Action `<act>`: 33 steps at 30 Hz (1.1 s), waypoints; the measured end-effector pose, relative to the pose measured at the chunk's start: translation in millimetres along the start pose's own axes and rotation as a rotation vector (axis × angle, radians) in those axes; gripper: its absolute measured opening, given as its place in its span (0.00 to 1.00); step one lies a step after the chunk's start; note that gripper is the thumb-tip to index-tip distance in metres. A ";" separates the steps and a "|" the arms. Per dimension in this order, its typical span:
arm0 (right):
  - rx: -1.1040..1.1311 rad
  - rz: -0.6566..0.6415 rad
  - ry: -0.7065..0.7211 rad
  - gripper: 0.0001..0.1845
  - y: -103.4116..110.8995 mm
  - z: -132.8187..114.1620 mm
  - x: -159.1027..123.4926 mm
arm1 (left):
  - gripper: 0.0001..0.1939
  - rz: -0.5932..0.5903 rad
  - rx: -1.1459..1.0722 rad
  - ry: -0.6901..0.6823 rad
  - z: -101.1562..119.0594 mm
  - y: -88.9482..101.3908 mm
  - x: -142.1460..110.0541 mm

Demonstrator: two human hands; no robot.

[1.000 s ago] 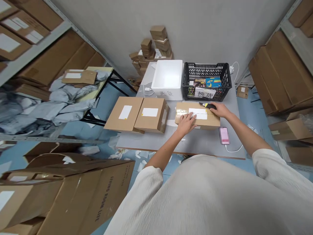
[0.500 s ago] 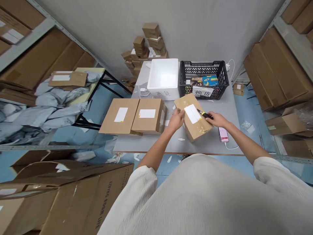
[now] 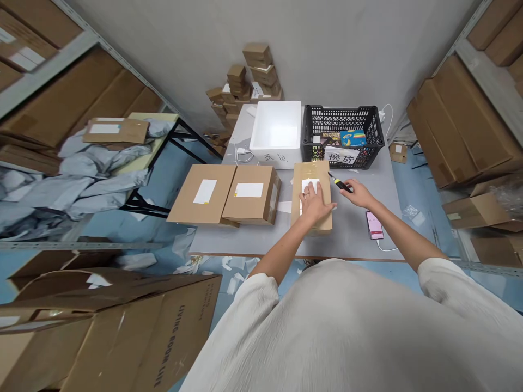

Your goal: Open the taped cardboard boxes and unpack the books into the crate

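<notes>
A taped cardboard box [image 3: 300, 171] with a white label stands on the grey table in front of me. My left hand [image 3: 314, 202] lies flat on its top with fingers spread, covering part of the label. In my right hand [image 3: 356, 193] is a black and yellow utility knife [image 3: 342, 185], its tip pointing at the box's right upper edge. Whether the blade touches the cardboard I cannot tell. Two more labelled boxes, a wide flat-topped one [image 3: 186, 190] and a smaller one [image 3: 249, 206], sit side by side to the left.
Behind the box are a white foam bin [image 3: 275, 158] and a black plastic crate [image 3: 371, 155] holding colourful packages. A phone [image 3: 373, 224] on a cable lies at the right. Small boxes [image 3: 257, 54] are stacked by the wall; grey parcels [image 3: 73, 190] crowd the left shelf.
The box has turned from slanted to nearly square with the table. My left hand has moved from its left side onto its top. The knife is now at the box's right edge.
</notes>
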State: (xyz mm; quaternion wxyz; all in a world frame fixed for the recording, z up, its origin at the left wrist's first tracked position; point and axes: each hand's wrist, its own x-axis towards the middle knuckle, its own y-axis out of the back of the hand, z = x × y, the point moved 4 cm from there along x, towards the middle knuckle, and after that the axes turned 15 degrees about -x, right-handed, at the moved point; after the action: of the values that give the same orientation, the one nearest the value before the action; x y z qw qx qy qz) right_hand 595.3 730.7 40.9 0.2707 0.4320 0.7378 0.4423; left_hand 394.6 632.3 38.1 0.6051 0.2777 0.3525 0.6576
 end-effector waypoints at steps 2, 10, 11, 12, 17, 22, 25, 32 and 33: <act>0.010 0.064 0.023 0.21 6.2 2.2 10.4 | 0.55 -0.044 0.018 -0.019 5.2 -7.0 -1.8; 0.020 0.029 -0.122 0.20 13.6 13.3 15.6 | 0.65 -0.388 0.115 -0.381 -0.4 -1.2 -0.8; 0.024 0.031 -0.153 0.20 13.7 15.1 12.2 | 0.64 -0.409 0.118 -0.409 -3.5 2.5 1.3; 0.026 0.040 -0.186 0.20 14.2 16.5 8.3 | 0.63 -0.428 0.120 -0.423 -6.8 6.1 4.0; 0.031 0.084 -0.341 0.19 18.1 14.5 -13.7 | 0.55 -0.420 0.149 -0.453 -11.1 20.3 17.9; 0.080 0.049 -0.385 0.16 14.4 7.3 -32.4 | 0.47 -0.313 0.128 -0.437 2.4 21.2 22.8; 0.197 0.011 -0.372 0.16 9.7 14.7 -39.8 | 0.44 -0.322 0.145 -0.448 9.0 18.4 24.3; 0.271 -0.072 -0.293 0.18 27.2 58.5 -46.8 | 0.46 -0.389 0.223 -0.432 14.9 13.4 35.0; 0.277 -0.108 -0.283 0.18 31.2 63.9 -48.1 | 0.47 -0.392 0.225 -0.432 15.5 12.6 35.7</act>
State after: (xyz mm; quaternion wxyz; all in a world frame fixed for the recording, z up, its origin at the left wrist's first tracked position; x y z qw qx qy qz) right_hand 680.7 722.6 39.9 0.3328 0.4827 0.7684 0.2564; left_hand 395.2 669.5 55.2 0.7467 0.4030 0.3331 0.4111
